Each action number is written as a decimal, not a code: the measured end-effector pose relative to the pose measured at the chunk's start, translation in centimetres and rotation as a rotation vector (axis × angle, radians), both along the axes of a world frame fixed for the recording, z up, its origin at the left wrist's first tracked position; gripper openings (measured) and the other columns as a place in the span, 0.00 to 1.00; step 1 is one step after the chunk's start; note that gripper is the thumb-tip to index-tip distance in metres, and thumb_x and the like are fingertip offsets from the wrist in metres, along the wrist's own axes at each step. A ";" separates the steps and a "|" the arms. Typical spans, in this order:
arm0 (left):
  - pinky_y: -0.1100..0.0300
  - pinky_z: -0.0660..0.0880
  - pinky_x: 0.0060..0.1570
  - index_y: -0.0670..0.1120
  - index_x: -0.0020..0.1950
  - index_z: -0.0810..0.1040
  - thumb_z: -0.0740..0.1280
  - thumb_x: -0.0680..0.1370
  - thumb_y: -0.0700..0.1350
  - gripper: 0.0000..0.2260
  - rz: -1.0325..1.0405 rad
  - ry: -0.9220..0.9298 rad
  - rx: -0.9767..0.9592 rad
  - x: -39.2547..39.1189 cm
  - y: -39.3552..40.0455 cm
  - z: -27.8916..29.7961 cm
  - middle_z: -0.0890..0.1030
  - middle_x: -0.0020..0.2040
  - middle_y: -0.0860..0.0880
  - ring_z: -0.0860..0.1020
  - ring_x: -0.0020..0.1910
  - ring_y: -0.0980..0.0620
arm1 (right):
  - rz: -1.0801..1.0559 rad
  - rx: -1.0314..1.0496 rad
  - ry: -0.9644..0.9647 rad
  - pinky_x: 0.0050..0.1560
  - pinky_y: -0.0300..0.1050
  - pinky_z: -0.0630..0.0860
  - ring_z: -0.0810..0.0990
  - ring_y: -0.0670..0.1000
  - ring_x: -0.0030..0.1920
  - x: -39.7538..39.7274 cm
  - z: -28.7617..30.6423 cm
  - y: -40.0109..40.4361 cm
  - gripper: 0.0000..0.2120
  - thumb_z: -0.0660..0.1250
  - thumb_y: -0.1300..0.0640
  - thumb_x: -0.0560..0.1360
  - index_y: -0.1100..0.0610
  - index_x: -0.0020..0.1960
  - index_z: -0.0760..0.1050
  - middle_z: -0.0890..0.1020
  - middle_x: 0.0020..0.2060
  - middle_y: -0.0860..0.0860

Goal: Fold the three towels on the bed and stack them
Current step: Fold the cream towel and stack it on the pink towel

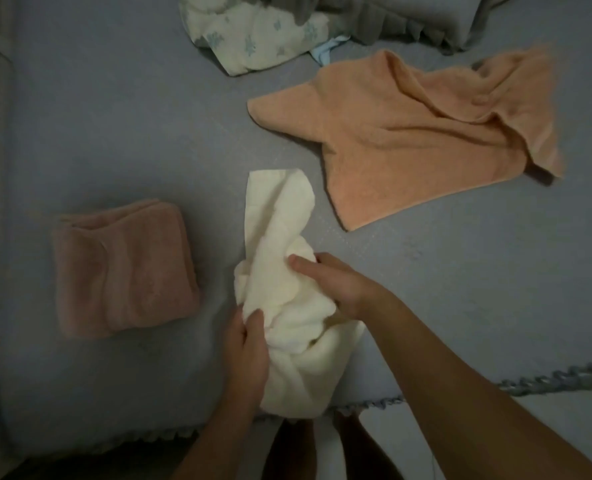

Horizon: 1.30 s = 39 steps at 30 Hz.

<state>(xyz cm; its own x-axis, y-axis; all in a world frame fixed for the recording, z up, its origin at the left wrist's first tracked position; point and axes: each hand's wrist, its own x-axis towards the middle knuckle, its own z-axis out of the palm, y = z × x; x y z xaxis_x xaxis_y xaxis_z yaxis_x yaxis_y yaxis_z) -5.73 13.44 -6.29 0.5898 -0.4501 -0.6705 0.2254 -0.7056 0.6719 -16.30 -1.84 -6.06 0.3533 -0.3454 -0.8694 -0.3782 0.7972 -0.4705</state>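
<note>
Bare bed sheet [121,126] far-left; folded pink towel [123,268] left, orange towel [405,140] right.

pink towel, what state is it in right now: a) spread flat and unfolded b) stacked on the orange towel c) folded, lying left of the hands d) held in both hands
c: the pink towel lies folded on the bed, while both hands grip the white towel.

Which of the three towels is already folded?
The pink towel, a neat squared bundle at the left of the bed. The orange towel lies spread and rumpled; the white towel is bunched in the left hand and right hand.
</note>
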 end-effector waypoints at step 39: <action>0.54 0.71 0.45 0.41 0.47 0.75 0.64 0.78 0.49 0.10 -0.039 -0.589 -0.030 13.9 -18.8 -2.3 0.78 0.43 0.43 0.76 0.43 0.46 | -0.417 -0.791 0.430 0.39 0.42 0.72 0.75 0.45 0.39 -7.9 2.5 -14.4 0.11 0.69 0.53 0.70 0.59 0.47 0.81 0.80 0.40 0.50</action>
<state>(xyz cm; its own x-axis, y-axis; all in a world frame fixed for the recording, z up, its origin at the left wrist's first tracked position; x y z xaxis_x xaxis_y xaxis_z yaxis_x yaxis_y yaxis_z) 8.20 -5.39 -8.55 0.8418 -0.4921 -0.2219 -0.2170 -0.6849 0.6955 -24.23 -16.19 -3.54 -0.2202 -0.9063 -0.3608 -0.4022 0.4213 -0.8128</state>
